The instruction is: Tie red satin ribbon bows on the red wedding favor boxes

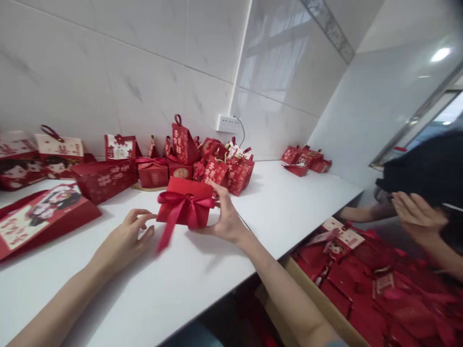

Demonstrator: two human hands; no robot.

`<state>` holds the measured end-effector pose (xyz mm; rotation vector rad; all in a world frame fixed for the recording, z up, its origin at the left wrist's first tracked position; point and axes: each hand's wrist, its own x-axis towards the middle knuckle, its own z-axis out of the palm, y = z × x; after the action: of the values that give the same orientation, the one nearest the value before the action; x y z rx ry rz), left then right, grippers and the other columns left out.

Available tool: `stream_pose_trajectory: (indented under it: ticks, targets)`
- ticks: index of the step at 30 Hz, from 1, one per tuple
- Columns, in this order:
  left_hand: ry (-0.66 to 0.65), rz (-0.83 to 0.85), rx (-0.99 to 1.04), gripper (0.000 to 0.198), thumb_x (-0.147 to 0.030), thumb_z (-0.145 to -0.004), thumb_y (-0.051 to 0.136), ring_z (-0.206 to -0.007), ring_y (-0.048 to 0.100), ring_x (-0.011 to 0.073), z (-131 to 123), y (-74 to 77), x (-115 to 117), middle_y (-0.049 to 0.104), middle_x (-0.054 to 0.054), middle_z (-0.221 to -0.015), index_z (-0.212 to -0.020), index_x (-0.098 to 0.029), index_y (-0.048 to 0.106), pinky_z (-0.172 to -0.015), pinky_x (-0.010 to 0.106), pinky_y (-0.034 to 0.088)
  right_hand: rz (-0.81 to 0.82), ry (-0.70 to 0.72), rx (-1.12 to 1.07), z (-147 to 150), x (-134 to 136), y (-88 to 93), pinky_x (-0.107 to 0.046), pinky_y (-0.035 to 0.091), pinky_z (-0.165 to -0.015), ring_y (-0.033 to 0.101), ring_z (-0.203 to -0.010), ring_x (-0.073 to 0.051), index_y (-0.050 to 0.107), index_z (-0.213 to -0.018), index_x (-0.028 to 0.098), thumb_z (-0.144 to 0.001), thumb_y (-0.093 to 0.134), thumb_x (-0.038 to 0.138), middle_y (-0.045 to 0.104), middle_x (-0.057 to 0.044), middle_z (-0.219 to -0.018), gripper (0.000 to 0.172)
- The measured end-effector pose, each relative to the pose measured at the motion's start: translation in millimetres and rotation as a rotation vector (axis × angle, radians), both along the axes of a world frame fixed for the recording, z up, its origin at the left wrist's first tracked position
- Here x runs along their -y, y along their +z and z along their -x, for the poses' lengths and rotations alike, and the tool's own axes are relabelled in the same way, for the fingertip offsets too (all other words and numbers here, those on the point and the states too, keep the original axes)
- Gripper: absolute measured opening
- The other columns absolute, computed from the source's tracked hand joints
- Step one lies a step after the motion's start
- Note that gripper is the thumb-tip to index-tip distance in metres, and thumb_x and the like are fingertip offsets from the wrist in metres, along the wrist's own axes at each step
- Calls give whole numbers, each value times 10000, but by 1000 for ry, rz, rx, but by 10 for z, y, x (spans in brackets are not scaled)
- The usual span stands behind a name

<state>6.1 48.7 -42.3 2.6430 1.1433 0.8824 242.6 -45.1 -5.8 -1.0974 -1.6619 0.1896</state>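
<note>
My right hand (228, 217) grips the right side of a red gift box (191, 188), thumb below and fingers on the upper edge. A crimson ribbon (186, 203) is tied in a bow across its front, one tail hanging down at the left. The box is tilted just above the white table (202, 279); whether its base touches is hard to tell. At its left edge is my left hand (130, 236), fingers loosely bent and apart, holding nothing. One fingertip reaches the box's edge; contact cannot be made out.
Several red boxes (154, 173) and handled gift bags (184, 142) line the wall, with a larger bag (43, 217) lying at left. More boxes (307, 159) stand at the far right. Below the table edge, a carton (321, 308) holds many red boxes; another person's hand (419, 217) is above it.
</note>
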Motion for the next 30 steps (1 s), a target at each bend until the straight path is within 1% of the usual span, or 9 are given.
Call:
stream_pose_trajectory:
  ticks: [4, 8, 12, 14, 17, 21, 26, 28, 30]
  targets:
    - [-63, 62, -47, 292, -385, -826, 406, -678, 612, 132, -36, -82, -23, 568, 52, -1015, -948, -212, 607, -662, 242, 478, 30, -155, 148, -273, 353, -79, -501, 311, -1042, 331, -1256, -296, 187, -1381, 286, -541, 794, 403, 341, -118, -1344, 1043]
    - [-144, 61, -45, 290, -403, -826, 414, -748, 620, 152, -49, -153, -71, 608, 41, -959, -875, -225, 638, -708, 241, 477, 61, -279, 178, -556, 691, -138, -506, 356, -1012, 337, -1248, -300, 184, -1387, 281, -574, 779, 387, 338, -127, -1336, 1014]
    - [-164, 72, -29, 318, -442, -823, 405, -759, 618, 152, -38, -180, -110, 632, 35, -943, -854, -229, 640, -720, 246, 481, 98, -423, 156, -805, 1082, -188, -514, 349, -1020, 348, -1245, -297, 215, -1381, 268, -581, 780, 371, 348, -128, -1322, 985]
    - [-160, 87, -31, 356, -483, -809, 402, -768, 617, 156, -41, -185, -132, 642, 36, -936, -850, -226, 644, -732, 259, 482, 120, -510, 127, -933, 1297, -214, -512, 337, -1032, 346, -1251, -293, 238, -1375, 261, -571, 785, 373, 352, -123, -1320, 980]
    - [-160, 105, -38, 455, -581, -764, 388, -779, 621, 174, -64, -192, -166, 661, 44, -899, -814, -223, 664, -753, 297, 484, 159, -645, 56, -1163, 1636, -248, -507, 362, -1016, 357, -1243, -298, 283, -1361, 242, -539, 800, 377, 350, -128, -1327, 980]
    - [-173, 71, -31, 541, -667, -741, 344, -754, 616, 178, -88, -233, -212, 676, 31, -827, -742, -231, 664, -741, 324, 478, 156, -890, -19, -1565, 2110, -246, -505, 373, -1006, 355, -1252, -317, 298, -1352, 211, -489, 813, 392, 307, -152, -1375, 1021]
    - [-209, -3, -10, 481, -616, -788, 352, -740, 580, 142, -49, -374, -305, 640, -16, -813, -795, -243, 656, -730, 301, 449, 92, -1137, -249, -2025, 2655, -195, -482, 416, -974, 399, -1235, -320, 210, -1380, 157, -498, 784, 441, 306, -198, -1377, 1090]
    - [-227, -29, -8, 432, -581, -797, 383, -743, 562, 123, -31, -433, -348, 620, -32, -817, -828, -247, 655, -732, 283, 433, 97, -1215, -308, -2128, 2827, -194, -478, 418, -972, 439, -1199, -327, 200, -1380, 121, -473, 788, 454, 346, -221, -1349, 1131]
    - [-248, -40, -16, 380, -542, -803, 413, -754, 548, 111, -23, -475, -381, 604, -44, -826, -860, -255, 654, -739, 274, 421, 98, -1270, -321, -2183, 2964, -210, -473, 430, -961, 440, -1197, -332, 205, -1376, 117, -457, 791, 461, 342, -224, -1354, 1143]
